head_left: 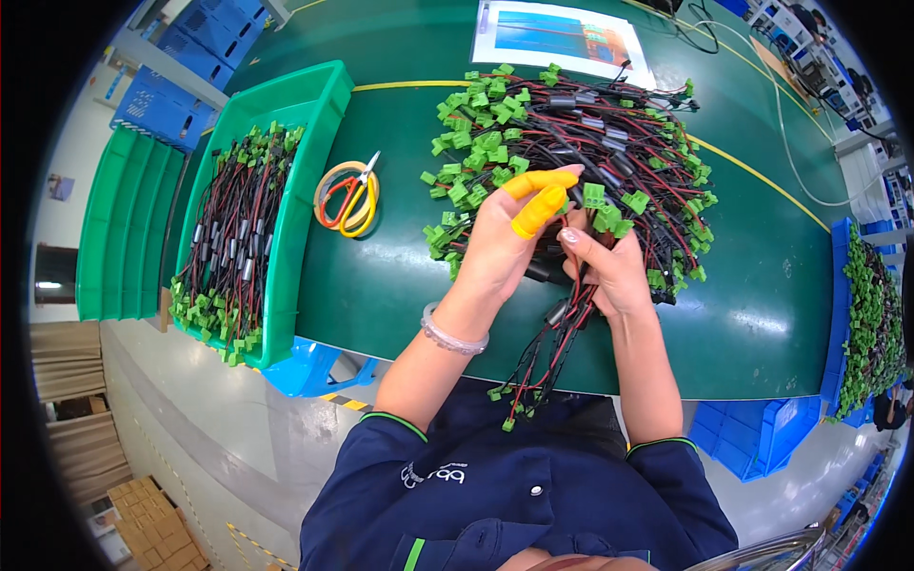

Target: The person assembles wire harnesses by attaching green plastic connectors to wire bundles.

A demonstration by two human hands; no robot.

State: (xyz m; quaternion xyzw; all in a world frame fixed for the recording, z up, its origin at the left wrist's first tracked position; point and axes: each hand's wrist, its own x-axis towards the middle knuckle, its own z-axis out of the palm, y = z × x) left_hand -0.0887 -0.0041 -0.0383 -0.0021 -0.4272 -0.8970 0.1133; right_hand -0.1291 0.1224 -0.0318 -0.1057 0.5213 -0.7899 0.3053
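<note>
My left hand (pixel 500 224), with yellow finger cots on two fingers, is closed in a pinch beside the green connectors (pixel 594 195). What lies between its fingertips is partly hidden. My right hand (pixel 614 266) is closed around a small bunch of wire harnesses (pixel 555 319), red and black with green plug ends. Their lower ends dangle over the table's near edge, and several connectors stick up above my right fingers. Just beyond both hands, a large pile of similar harnesses (pixel 609 133) covers the table, with green connectors along its left and right sides and black cylinders in the middle.
A green bin (pixel 286 285) of harnesses stands at the left. Between bin and pile lie scissors (pixel 354 205) on a tape roll (pixel 322 202). A printed sheet (pixel 486 43) lies behind the pile. At the far right is a blue bin (pixel 838 314) of harnesses on the green table (pixel 400 285).
</note>
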